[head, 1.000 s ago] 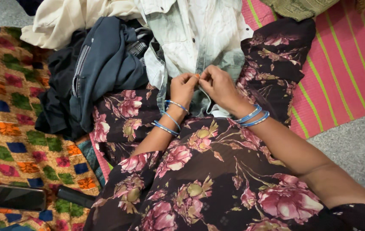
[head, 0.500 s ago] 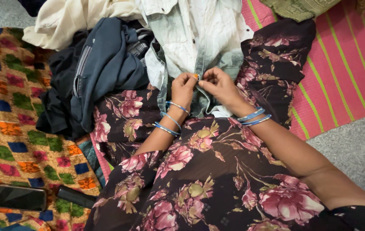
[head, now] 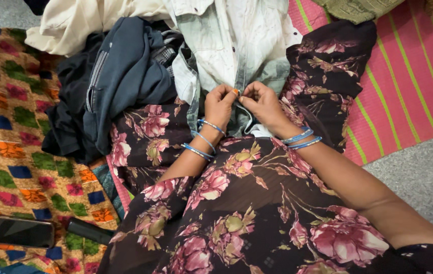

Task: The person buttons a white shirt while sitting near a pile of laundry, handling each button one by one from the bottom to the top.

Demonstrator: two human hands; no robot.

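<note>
Both hands pinched shut on the button placket (head: 239, 76) of a pale denim shirt (head: 237, 40): left hand (head: 219, 104) and right hand (head: 264, 104) equally near, fingertips meeting at the strip. Placket running straight away from the lap, lengthwise.

Two hands (head: 242, 104), one phone (head: 15, 231), perhaps four garments (head: 125, 71).

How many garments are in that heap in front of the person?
4 that I can tell: a cream garment top left, a dark blue one below it, a black one at its left, and the pale denim shirt both hands pinch. Others may be buried.
</note>
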